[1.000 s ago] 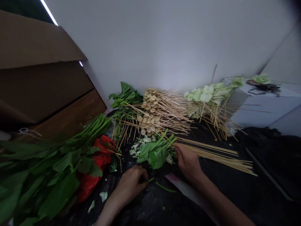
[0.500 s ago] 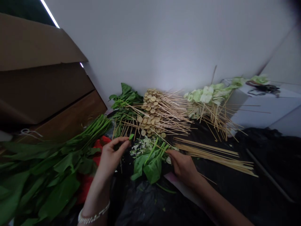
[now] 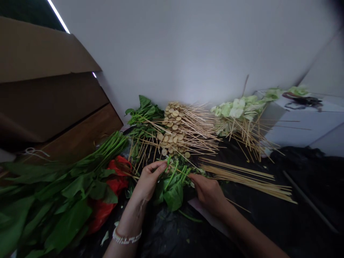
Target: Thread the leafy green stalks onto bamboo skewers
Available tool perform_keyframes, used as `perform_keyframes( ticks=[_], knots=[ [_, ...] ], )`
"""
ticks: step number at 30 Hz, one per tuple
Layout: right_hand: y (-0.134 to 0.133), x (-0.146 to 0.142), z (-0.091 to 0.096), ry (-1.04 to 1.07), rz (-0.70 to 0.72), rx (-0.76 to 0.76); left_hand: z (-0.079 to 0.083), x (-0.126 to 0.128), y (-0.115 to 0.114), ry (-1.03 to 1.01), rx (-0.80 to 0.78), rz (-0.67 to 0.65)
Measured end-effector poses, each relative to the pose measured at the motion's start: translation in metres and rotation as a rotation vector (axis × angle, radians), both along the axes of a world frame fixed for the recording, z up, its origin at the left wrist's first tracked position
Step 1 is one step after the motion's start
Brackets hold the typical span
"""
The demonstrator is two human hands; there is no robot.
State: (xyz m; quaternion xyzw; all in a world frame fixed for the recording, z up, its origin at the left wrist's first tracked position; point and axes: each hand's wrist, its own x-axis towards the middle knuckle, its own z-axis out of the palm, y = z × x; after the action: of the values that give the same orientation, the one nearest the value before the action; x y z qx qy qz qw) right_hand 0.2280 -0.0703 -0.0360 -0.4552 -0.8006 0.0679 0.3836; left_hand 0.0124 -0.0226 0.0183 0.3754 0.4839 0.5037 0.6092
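Note:
A small bunch of green leaves with stems [image 3: 172, 183] lies on the black sheet in the middle. My left hand [image 3: 148, 179] rests on its left side, fingers curled and reaching to the stem tops. My right hand [image 3: 208, 191] holds the bunch from the right, fingers closed near the stems and a thin bamboo skewer. A beaded bracelet [image 3: 126, 238] is on my left wrist.
A big heap of leafy greens [image 3: 51, 193] over a red bag [image 3: 113, 186] lies left. Behind are skewered round slices [image 3: 173, 130], skewered greens [image 3: 143, 114], skewered pale cabbage [image 3: 239, 111] and bare skewers [image 3: 242, 177]. Cardboard boxes [image 3: 48, 89] stand left; a white box [image 3: 303, 122] right.
My left hand rose from the sheet, lifted toward the greens pile with a small green piece, then came back to the bunch. The bunch shifted slightly toward me; my right hand stayed.

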Motion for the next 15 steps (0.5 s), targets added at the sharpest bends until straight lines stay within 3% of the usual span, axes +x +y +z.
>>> perform_keyframes(
  ticks=[15],
  knots=[
    [-0.0017,0.0002,-0.0022,-0.046,-0.027,-0.019,0.0021,-0.0011,-0.0034,0.059,0.102,-0.107]
  ],
)
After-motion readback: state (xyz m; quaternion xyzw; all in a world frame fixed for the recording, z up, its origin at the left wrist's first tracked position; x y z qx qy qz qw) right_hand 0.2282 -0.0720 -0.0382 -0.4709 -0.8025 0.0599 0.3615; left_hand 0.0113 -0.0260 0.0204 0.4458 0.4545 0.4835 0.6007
